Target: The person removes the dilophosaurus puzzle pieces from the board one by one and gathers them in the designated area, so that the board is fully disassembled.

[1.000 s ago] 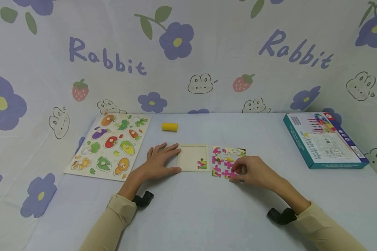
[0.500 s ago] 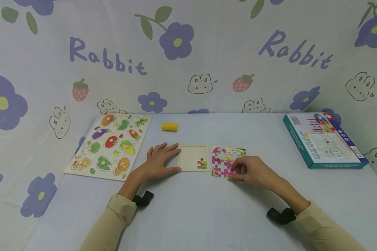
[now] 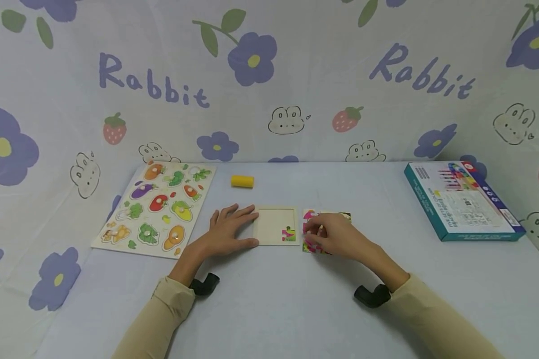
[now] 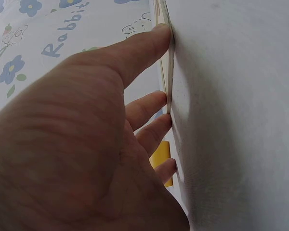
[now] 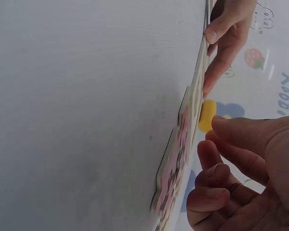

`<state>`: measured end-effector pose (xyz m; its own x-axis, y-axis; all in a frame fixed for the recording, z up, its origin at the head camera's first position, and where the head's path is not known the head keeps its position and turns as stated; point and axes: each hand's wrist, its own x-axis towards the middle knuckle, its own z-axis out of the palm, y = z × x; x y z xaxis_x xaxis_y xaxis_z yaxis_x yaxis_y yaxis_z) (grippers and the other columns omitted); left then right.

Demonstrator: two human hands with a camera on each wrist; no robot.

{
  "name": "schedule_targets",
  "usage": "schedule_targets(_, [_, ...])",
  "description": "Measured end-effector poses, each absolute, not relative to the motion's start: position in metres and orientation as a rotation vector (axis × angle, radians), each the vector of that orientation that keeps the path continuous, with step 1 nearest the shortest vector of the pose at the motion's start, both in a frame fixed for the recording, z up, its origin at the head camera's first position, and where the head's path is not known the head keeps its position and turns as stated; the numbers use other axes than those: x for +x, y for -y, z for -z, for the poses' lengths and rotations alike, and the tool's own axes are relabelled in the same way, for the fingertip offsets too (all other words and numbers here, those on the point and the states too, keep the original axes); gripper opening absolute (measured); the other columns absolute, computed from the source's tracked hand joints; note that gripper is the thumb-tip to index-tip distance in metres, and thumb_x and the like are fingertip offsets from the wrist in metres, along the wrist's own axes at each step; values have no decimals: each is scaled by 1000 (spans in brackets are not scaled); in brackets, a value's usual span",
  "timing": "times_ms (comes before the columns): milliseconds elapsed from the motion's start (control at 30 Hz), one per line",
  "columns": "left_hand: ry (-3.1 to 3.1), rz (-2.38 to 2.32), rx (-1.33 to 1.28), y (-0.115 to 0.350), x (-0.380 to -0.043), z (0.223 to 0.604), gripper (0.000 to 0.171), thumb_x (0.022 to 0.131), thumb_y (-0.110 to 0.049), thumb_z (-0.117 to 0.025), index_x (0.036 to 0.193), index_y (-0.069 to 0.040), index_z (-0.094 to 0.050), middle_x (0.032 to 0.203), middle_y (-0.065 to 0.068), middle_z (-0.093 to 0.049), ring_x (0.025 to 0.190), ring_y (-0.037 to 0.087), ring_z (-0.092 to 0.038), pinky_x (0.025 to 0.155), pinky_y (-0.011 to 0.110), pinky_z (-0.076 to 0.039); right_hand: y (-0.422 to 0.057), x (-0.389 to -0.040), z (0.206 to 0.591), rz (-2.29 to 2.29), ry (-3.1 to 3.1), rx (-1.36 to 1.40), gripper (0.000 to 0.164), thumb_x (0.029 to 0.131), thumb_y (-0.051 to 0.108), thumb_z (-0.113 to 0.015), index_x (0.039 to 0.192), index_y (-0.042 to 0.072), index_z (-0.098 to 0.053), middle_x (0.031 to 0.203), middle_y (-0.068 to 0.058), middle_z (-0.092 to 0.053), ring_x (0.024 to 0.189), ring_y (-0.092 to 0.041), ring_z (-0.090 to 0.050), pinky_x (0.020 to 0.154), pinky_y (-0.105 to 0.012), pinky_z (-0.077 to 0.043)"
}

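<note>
My left hand (image 3: 226, 230) steadies a square wooden puzzle frame (image 3: 269, 224), thumb and fingertips spread along its left edge. One pink and green jigsaw piece (image 3: 289, 235) lies in the frame's lower right corner. Just right of the frame, several loose pink jigsaw pieces (image 5: 169, 171) lie grouped on the table. Over them hovers my right hand (image 3: 341, 237), fingers loosely curved and hiding most of the group in the head view. In the right wrist view its thumb and index fingertips are close together, with no piece showing between them.
A vegetable peg puzzle board (image 3: 159, 207) lies at the left. Behind the frame is a yellow cylinder (image 3: 242, 181). At the right lies a flat teal-sided box (image 3: 464, 202). A patterned cloth (image 3: 314, 75) rises behind the white table (image 3: 269, 309).
My right hand has moved left, from the lower right jigsaw pieces to over the left part of the group. The left hand stays on the frame.
</note>
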<state>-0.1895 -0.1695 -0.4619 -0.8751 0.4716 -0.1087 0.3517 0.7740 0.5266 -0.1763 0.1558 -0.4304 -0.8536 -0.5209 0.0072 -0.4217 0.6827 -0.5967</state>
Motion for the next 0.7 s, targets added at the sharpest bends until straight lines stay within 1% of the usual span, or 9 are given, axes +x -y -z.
schedule_targets(200, [-2728, -751, 647, 169, -190, 462, 76, 97, -51, -69, 164, -23, -43, 178, -2, -27, 167, 40, -10, 128, 75, 1, -139, -188, 431, 846, -2694, -857, 24, 97, 13, -76, 120, 5, -76, 90, -2, -72, 71, -9, -57, 65, -23, -48])
schedule_targets(433, [-2730, -744, 644, 169, -189, 461, 76, 97, -51, -69, 163, -23, -43, 178, -3, -27, 167, 40, -10, 128, 75, 1, -128, -197, 434, 755, -2684, -898, 29, 97, 19, -77, 124, 7, -76, 84, 0, -68, 74, -9, -54, 69, -24, -48])
schedule_targets(567, [-2732, -742, 644, 170, -190, 462, 76, 98, -51, -69, 163, -23, -43, 178, -2, -27, 167, 40, -10, 128, 76, 0, -126, -199, 435, 754, -2651, -850, 32, 98, 20, -77, 127, 8, -74, 82, 1, -67, 71, -10, -54, 68, -25, -48])
schedule_targets(700, [-2734, -751, 650, 170, -189, 461, 76, 98, -51, -69, 163, -22, -43, 178, -1, -28, 167, 41, -10, 127, 76, 0, -127, -200, 434, 783, -2622, -820, 32, 99, 20, -76, 128, 8, -74, 81, 0, -67, 68, -10, -54, 66, -26, -47])
